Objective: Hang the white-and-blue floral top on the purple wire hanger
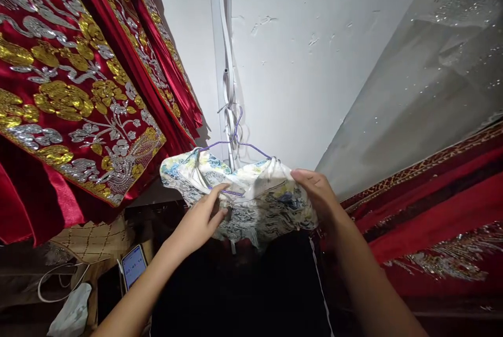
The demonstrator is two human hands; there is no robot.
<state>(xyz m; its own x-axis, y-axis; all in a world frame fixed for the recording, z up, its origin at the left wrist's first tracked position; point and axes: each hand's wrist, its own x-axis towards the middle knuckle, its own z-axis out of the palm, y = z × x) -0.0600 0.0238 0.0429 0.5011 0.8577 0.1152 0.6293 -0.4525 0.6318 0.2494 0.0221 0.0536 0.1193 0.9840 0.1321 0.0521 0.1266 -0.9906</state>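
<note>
The person's left hand is at the neckline of a white garment with a blue, yellow and grey floral print, thumb and forefinger apart beside the lower bar of a purple wire hanger; whether it pinches cloth cannot be told. The right hand grips the garment's shoulder edge. The garment hangs on the hanger, in front of a white wall. At lower left, a lit phone screen reads "00:45", its final digits unclear.
</note>
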